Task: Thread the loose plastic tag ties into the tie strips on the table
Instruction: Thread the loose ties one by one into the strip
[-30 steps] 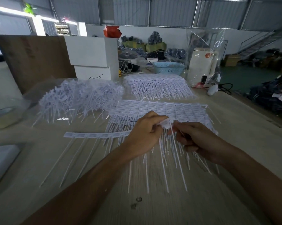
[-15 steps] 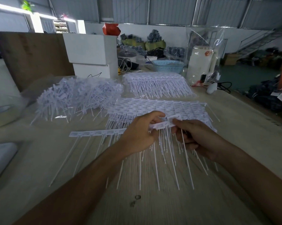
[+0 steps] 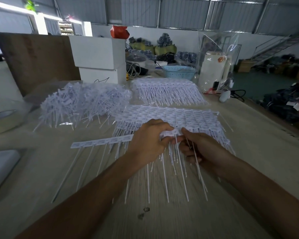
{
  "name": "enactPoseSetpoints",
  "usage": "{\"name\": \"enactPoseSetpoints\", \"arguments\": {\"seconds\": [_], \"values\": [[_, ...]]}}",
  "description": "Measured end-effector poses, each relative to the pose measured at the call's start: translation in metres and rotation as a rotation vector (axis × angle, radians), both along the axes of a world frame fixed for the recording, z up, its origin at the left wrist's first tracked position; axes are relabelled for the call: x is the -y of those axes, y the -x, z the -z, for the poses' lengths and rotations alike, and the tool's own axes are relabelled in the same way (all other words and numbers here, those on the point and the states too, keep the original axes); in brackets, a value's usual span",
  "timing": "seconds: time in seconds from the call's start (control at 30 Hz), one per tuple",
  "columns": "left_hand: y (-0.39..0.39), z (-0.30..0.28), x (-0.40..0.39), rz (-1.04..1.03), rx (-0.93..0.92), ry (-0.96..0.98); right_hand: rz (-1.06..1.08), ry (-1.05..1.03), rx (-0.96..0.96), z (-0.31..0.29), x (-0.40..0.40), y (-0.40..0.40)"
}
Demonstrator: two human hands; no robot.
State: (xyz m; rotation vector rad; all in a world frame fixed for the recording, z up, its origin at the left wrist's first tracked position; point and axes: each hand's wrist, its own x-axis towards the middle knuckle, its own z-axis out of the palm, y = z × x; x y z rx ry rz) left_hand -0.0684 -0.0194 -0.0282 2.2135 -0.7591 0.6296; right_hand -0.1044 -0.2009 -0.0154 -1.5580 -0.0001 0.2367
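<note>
Right now I see my left hand (image 3: 149, 144) and right hand (image 3: 202, 149) pinching one tie strip (image 3: 102, 141) just above the counter (image 3: 162, 219), tails hanging down; loose ties (image 3: 83, 104) lie heaped behind to the left.

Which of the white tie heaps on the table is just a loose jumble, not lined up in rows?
The loose tie pile at far left, under clear plastic; the two other stacks lie in neat rows.

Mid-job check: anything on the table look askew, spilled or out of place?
Only the loose tie pile at far left, a jumble spread across the table, unlike the orderly layered strips. The strip the left hand grips runs slightly slanted. No damage shows.
</note>
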Motion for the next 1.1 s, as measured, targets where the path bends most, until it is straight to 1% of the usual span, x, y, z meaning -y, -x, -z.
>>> {"name": "enactPoseSetpoints", "arguments": {"seconds": [0.07, 0.17, 0.27, 0.4, 0.5, 0.7, 0.9, 1.03, 1.1], "values": [[0.001, 0.000, 0.001, 0.003, 0.003, 0.003, 0.061, -0.010, 0.036, 0.001, -0.001, -0.001], [0.002, 0.000, 0.003, 0.002, 0.014, -0.016, 0.084, 0.001, 0.089, 0.003, -0.001, -0.002], [0.003, 0.000, 0.002, 0.011, 0.039, -0.068, 0.080, 0.070, 0.174, 0.004, -0.003, 0.000], [0.002, -0.001, 0.001, 0.022, 0.029, -0.079, 0.080, 0.178, 0.275, 0.002, -0.003, 0.001], [0.001, -0.001, 0.000, 0.037, -0.007, -0.041, 0.054, 0.220, 0.317, -0.001, -0.001, 0.002], [-0.001, -0.004, 0.001, 0.085, -0.140, 0.058, -0.007, 0.234, 0.349, -0.002, 0.004, 0.001], [0.000, -0.008, -0.002, 0.146, -0.223, 0.111, -0.058, 0.328, 0.394, -0.006, 0.010, 0.003], [-0.001, -0.011, -0.003, 0.198, -0.273, 0.140, -0.037, 0.505, 0.517, -0.012, 0.010, 0.004], [0.000, -0.012, -0.004, 0.194, -0.273, 0.161, -0.038, 0.448, 0.494, -0.012, 0.011, 0.004]]}}
